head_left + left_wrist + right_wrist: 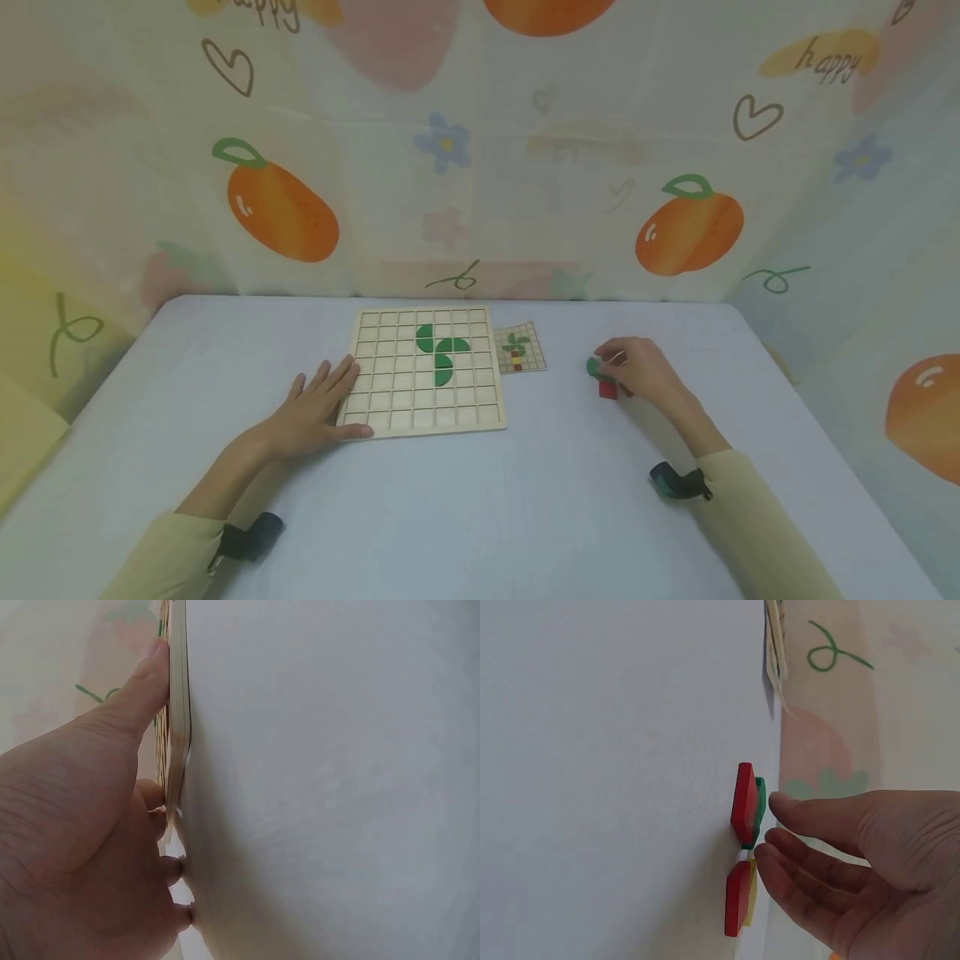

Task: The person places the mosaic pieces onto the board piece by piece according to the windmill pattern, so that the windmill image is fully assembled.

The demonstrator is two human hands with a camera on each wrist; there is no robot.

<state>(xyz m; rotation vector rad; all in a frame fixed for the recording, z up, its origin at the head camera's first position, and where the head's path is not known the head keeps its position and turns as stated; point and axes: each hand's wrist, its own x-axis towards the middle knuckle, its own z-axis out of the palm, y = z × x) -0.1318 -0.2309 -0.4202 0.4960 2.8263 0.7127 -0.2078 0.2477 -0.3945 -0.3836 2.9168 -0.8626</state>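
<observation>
A square wooden grid board [477, 408] lies on the table with several green quarter- and half-round pieces [443, 370] set in its cells. My left hand [307, 417] rests at the board's left edge, fingers spread; in the left wrist view its thumb [142, 686] lies along the board's side. Over at the right, my right hand [641, 367] hovers by a small group of loose pieces, a green piece [592, 367] and a red piece [607, 390] among them. The right wrist view shows the thumb and fingertips apart, beside the green piece [760, 804], with nothing visibly gripped.
Beside the board's right edge lies a small pattern card [528, 354] showing a tree on a grid. A yellow piece [751, 896] stands behind a second red piece [736, 900] in the right wrist view. A printed curtain [480, 183] hangs behind the white table [480, 517].
</observation>
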